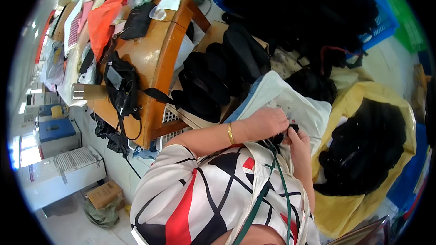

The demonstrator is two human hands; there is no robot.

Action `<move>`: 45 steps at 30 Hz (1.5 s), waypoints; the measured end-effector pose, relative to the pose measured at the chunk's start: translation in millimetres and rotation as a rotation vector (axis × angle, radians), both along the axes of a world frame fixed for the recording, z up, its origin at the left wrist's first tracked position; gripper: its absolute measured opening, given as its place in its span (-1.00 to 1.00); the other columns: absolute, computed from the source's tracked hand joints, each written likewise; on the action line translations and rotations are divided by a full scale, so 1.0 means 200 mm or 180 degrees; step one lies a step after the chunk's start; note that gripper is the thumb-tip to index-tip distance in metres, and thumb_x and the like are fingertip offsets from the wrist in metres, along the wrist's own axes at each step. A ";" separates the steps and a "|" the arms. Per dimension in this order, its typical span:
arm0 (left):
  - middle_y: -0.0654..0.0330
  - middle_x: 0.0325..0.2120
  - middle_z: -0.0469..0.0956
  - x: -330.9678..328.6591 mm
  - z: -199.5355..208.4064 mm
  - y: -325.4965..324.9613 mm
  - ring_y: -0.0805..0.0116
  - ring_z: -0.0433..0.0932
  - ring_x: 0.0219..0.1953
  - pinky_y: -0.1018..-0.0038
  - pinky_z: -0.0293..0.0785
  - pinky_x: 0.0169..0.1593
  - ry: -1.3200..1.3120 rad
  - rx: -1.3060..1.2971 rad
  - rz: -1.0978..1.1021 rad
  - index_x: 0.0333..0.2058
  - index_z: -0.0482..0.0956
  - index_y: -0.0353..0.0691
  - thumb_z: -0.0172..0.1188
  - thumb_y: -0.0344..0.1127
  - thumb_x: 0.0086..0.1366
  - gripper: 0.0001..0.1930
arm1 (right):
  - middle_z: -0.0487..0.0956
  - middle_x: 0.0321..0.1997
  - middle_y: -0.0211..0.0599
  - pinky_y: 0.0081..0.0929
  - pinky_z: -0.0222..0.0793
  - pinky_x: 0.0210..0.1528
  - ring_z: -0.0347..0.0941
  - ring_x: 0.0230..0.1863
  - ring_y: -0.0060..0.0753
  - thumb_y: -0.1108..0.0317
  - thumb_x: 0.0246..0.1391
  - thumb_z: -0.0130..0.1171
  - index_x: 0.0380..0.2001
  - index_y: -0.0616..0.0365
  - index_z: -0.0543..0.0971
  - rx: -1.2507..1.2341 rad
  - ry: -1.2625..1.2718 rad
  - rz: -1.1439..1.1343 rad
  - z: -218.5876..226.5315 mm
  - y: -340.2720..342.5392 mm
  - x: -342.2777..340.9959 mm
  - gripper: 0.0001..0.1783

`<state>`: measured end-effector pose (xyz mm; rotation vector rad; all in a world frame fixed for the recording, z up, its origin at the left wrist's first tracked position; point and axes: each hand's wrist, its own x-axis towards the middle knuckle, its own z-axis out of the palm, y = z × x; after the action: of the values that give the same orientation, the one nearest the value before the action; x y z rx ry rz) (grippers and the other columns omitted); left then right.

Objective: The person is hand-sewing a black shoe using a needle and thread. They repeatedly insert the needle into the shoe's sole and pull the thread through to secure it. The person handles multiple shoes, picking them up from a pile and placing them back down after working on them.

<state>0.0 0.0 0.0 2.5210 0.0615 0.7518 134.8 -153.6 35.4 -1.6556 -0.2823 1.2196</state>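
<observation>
My left hand [269, 123], with a gold bracelet at the wrist, is closed with its fingertips pinched together. What it holds, if anything, is hidden. Close beside it, my right hand [298, 142] pinches a small black piece [294, 128] between thumb and fingers. Both hands are over a white cloth [305, 94] spread in front of me, with small bits lying on it. Dark material shows just below the hands, partly covered. A green strap [282, 177] hangs down my front toward them.
A cardboard box of black shoe-shaped pieces [204, 79] stands ahead left, beside a wooden table [156, 59] with a black bag [121, 81]. On the right is a yellow sack [338, 213] with black material inside. A blue crate [388, 22] of black items stands far ahead.
</observation>
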 end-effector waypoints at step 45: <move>0.28 -0.38 0.57 -0.49 0.15 0.17 0.40 0.52 -0.31 0.53 0.43 -0.22 0.1411 -0.2582 -0.0654 -0.20 0.68 -0.21 0.38 -0.51 0.12 -0.77 | 0.59 -0.37 -0.43 -0.63 0.43 -0.25 0.50 -0.35 -0.66 0.45 0.26 0.14 -0.18 0.23 0.59 0.0584 -0.0257 0.0815 0.05 -0.01 -0.29 -0.87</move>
<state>-98.4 33.1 30.7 1.8194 0.2084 0.0333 77.3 -154.8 45.7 -1.5439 -0.6539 1.2746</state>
